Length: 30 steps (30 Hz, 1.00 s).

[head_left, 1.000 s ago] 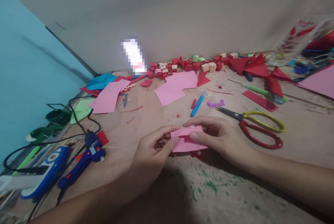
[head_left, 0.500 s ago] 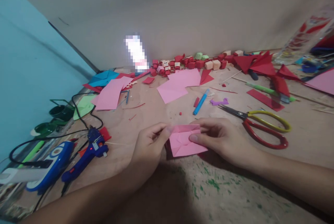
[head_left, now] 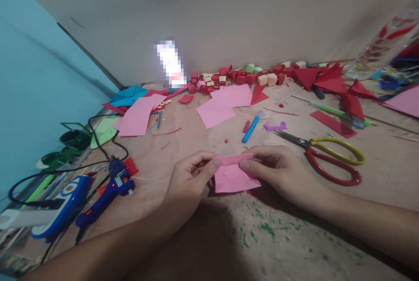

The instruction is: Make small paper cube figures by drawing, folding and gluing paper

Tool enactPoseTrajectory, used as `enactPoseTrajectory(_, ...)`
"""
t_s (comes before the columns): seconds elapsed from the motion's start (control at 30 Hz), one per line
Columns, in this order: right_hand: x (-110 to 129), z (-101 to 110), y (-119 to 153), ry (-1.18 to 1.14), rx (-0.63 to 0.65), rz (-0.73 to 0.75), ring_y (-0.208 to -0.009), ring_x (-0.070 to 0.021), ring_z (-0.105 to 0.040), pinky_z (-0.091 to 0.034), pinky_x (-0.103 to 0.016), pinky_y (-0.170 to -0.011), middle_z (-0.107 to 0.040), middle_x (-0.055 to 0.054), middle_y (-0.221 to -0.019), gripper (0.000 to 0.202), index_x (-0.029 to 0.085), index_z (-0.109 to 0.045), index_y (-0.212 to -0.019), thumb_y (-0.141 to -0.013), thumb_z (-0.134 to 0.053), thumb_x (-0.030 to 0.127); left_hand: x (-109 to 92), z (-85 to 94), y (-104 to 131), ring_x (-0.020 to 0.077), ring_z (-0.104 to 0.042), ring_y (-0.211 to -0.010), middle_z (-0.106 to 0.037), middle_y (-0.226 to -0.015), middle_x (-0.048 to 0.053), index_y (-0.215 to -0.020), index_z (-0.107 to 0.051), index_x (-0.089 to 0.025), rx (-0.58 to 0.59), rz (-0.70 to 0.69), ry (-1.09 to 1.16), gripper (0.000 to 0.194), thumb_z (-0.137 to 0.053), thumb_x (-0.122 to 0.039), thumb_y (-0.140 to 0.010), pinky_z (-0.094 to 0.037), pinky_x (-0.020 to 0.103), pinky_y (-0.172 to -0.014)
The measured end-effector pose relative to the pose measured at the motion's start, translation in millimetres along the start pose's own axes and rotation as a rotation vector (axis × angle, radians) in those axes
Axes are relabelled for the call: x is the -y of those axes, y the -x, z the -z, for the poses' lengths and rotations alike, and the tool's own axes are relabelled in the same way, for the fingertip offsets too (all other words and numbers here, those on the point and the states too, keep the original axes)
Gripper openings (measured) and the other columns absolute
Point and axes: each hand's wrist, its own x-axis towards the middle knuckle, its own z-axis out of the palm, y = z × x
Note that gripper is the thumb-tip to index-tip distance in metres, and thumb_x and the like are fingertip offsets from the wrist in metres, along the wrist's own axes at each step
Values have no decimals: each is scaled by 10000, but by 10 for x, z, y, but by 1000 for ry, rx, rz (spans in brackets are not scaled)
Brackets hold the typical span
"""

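A small creased square of pink paper (head_left: 234,178) is held just above the table between both hands, its far edge folded up in a narrow strip. My left hand (head_left: 191,176) pinches the paper's upper left corner, thumb on top. On the upper right side, my right hand (head_left: 273,169) grips it with the thumb over the folded strip and the fingers behind. A bit of red shows under the paper's lower right corner. To the right of my right hand lie scissors (head_left: 309,143) with one yellow and one red handle, and a blue pen (head_left: 252,127) lies beyond the paper.
Loose pink sheets (head_left: 218,108) and a row of small red paper cubes (head_left: 240,78) lie along the wall by a lit phone (head_left: 172,65). At left are a blue glue gun (head_left: 108,189), black cables and a blue-white device (head_left: 62,207). A clear bottle (head_left: 381,47) stands back right.
My right thumb has moved up to the far edge of the pink paper. That edge's folded strip now looks narrower and straighter.
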Motion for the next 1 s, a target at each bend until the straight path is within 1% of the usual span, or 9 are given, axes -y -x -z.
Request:
enactPoseTrajectory(0.1,9,-3,3,16,-21,23,-551,-114,-514,-387,-220,-492,-637,11,-643,167,181,-757,-809,-854,-698,330,14,-8,1,140,-650,-724,-717,-802,22,-889,-720,-141,-2,-1,43,171,-748,-282,-797,-514,210,-644)
enactPoseTrajectory(0.2,38,2,5,55,-18,58,-696,-164,-630,-491,-245,-610,-728,-23,-781,136,208,-798,-880,-859,-705,306,17,-13,-8,150,-670,-746,-730,-811,25,-896,-715,-147,8,-12,52,152,-741,-264,-803,-533,225,-669)
enactPoseTrajectory(0.3,54,17,10,78,-6,80,-824,-224,-691,-543,-292,-704,-776,-54,-905,183,230,-822,-938,-864,-712,356,16,-14,-12,168,-680,-768,-739,-821,36,-902,-717,-152,17,-26,41,160,-735,-279,-806,-543,247,-690)
enactPoseTrajectory(0.47,32,19,10,65,11,118,-883,-271,-730,-578,-339,-787,-799,-76,-920,247,234,-842,-944,-876,-684,411,41,-29,11,196,-692,-785,-747,-840,57,-908,-718,-154,50,11,59,231,-758,-354,-799,-541,272,-698)
enactPoseTrajectory(0.63,59,-13,-9,48,24,103,-825,-277,-742,-590,-324,-707,-799,-73,-828,293,238,-849,-954,-858,-658,438,93,-49,-3,203,-699,-831,-755,-843,64,-926,-747,-145,97,-41,117,272,-736,-403,-840,-527,266,-740)
enactPoseTrajectory(0.7,70,-20,10,35,-11,75,-842,-285,-747,-597,-319,-683,-803,-75,-848,288,239,-850,-962,-848,-659,421,109,-45,-3,214,-704,-873,-771,-896,75,-939,-767,-149,92,-83,114,265,-734,-394,-843,-528,272,-770)
enactPoseTrajectory(0.8,56,-8,38,87,-100,52,-972,-311,-740,-614,-331,-758,-811,-74,-1000,254,256,-854,-944,-810,-710,416,135,-26,4,227,-702,-916,-783,-969,88,-966,-796,-162,91,-113,88,259,-717,-383,-857,-525,287,-812)
enactPoseTrajectory(0.87,39,9,44,136,-150,36,-979,-318,-742,-620,-338,-769,-805,-72,-1067,251,261,-857,-931,-803,-716,424,145,-14,5,224,-695,-878,-784,-960,85,-991,-805,-171,106,-106,68,277,-718,-394,-852,-522,287,-785)
enactPoseTrajectory(1.0,52,24,51,180,-170,28,-1006,-326,-739,-614,-332,-814,-804,-82,-1073,288,234,-852,-959,-791,-722,427,125,-9,8,224,-678,-869,-772,-925,79,-988,-807,-164,90,-137,20,337,-666,-452,-884,-509,287,-777)
